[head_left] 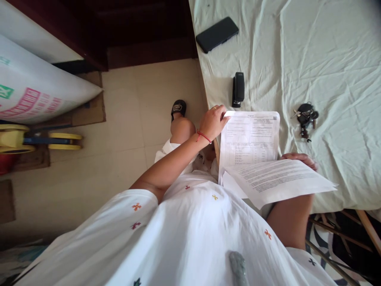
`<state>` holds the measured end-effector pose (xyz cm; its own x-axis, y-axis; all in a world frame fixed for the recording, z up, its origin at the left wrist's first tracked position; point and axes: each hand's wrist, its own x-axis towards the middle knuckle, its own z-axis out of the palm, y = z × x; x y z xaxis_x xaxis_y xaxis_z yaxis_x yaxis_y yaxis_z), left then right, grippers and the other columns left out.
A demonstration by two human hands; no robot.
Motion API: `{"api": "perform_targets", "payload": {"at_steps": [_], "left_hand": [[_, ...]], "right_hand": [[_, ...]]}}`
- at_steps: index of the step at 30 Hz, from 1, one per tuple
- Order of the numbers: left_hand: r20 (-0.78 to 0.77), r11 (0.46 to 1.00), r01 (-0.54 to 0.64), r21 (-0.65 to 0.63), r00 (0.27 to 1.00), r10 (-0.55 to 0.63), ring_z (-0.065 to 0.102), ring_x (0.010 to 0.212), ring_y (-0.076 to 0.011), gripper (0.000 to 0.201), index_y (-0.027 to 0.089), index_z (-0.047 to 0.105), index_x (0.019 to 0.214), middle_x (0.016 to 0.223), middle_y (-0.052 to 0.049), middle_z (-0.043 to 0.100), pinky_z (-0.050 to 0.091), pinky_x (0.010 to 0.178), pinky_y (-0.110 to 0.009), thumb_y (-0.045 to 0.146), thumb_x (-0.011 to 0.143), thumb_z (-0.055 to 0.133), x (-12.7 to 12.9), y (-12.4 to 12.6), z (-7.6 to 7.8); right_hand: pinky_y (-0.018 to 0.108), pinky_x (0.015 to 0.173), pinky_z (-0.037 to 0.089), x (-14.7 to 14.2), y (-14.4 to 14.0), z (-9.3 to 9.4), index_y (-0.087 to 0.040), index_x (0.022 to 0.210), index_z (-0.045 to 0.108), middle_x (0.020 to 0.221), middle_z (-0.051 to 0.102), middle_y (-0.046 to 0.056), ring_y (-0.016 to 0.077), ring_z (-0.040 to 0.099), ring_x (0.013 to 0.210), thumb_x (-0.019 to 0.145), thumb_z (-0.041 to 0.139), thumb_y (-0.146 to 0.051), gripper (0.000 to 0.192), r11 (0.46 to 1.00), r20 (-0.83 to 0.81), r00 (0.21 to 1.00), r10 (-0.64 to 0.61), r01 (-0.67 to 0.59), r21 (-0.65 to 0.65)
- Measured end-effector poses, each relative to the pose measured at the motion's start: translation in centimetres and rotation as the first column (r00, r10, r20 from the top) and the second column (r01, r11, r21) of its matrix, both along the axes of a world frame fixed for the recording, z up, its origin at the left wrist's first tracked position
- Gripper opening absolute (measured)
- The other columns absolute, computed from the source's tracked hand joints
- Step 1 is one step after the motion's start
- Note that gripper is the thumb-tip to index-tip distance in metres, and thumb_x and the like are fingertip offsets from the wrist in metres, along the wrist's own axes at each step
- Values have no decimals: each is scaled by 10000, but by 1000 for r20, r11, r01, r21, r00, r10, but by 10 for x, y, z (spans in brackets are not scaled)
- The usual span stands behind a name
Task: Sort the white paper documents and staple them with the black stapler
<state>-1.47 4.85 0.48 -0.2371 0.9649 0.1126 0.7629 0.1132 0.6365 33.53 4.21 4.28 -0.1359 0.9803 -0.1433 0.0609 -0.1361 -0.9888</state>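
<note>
The top left corner of a printed sheet [249, 137] on the cloth-covered tabletop [327, 59] is pinched by the left hand [213, 122], just below a black stapler [238, 89], while loose pages [276, 180] are held underneath by the right hand [299, 159], its grip mostly hidden, keys [306, 119] lying near.

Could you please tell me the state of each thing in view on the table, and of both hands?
Left hand: fingers pinching the top left corner of the printed sheet.
Right hand: mostly hidden under the loose pages, holding them up.
Printed sheet: flat on the cloth.
Loose pages: lifted, overhanging the table edge.
Stapler: shut, lying untouched.
Phone: screen dark.
Keys: bunched on the cloth.
</note>
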Motion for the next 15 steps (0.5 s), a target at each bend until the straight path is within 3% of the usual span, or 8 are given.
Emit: {"api": "perform_targets", "payload": {"at_steps": [4, 8, 11, 15], "left_hand": [[38, 997, 39, 68, 998, -42, 614, 760, -172, 193, 199, 652, 798, 806, -34, 712, 469, 727, -314, 281, 973, 643, -1, 3, -2], [25, 996, 60, 66, 998, -61, 638, 733, -178, 366, 203, 722, 830, 789, -55, 735, 459, 708, -319, 405, 1053, 513, 0, -1, -1], [16, 994, 88, 65, 996, -89, 680, 773, -184, 434, 222, 777, 1038, 865, -67, 769, 468, 720, -313, 447, 1090, 409, 1, -6, 1], [-64, 991, 109, 77, 993, -104, 690, 788, -184, 438, 242, 715, 1316, 868, -63, 767, 469, 704, -299, 441, 1093, 394, 4, -15, 5]], "right_hand": [[365, 653, 608, 3, -2, -3, -276, 747, 827, 797, 787, 61, 244, 736, 726, 657, 781, -490, 236, 1000, -2, 1000, -23, 23, -18], [392, 745, 623, 3, 1, -7, -268, 774, 839, 828, 798, 71, 258, 745, 776, 658, 801, -480, 244, 1000, 21, 1000, -11, 11, 15], [366, 740, 604, 2, 5, -9, -247, 785, 847, 817, 796, 76, 244, 729, 762, 619, 850, -488, 293, 999, 61, 998, 8, -10, 37], [317, 694, 548, -1, 7, -8, -258, 808, 851, 811, 788, 44, 197, 687, 734, 645, 903, -399, 222, 996, 187, 982, 19, -34, 78]]}}
